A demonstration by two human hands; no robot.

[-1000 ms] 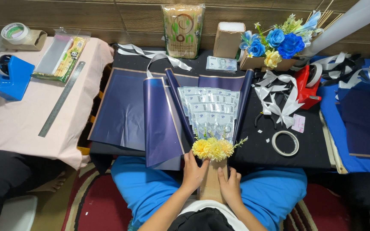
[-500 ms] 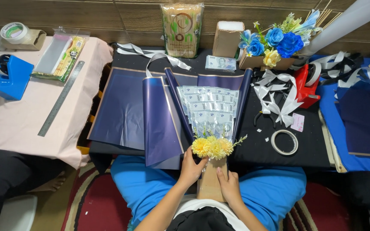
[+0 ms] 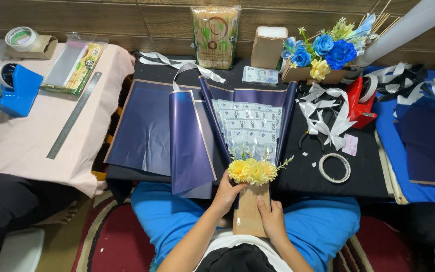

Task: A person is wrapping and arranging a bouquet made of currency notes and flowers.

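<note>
Person seated on a patterned rug, blue trousers, both hands on a tan kraft-paper handle wrap (image 3: 250,214), flat and rectangular, lying over the lap at the near edge of the black table (image 3: 303,176). Left hand (image 3: 226,193) grips the wrap's upper left edge, fingers curled together around it, just under the yellow pom-pom flowers (image 3: 252,171). Right hand (image 3: 272,217) lies flat on the wrap's right side, fingers together and pressed on the paper, thumb tucked low.

The flowers are a tight fluffy cluster, thin green sprigs poking out to the right. Above them fans a flat bouquet of banknotes in clear sleeves (image 3: 250,130), glossy, overlapped in rows, framed by stiff navy wrapping sheets (image 3: 149,133) with thin gold edges; one sheet folds over in a long panel to the left.

On the table: white satin ribbon loops (image 3: 323,113), a red tape dispenser (image 3: 361,95), a clear tape ring (image 3: 335,167) well apart from the hands. At the back, blue and yellow artificial flowers (image 3: 323,53) in a cardboard box, and a bag of bamboo skewers (image 3: 216,35). The pink-clothed side table (image 3: 16,151) to the left holds a steel ruler (image 3: 74,115) and a blue tape dispenser (image 3: 16,90).
</note>
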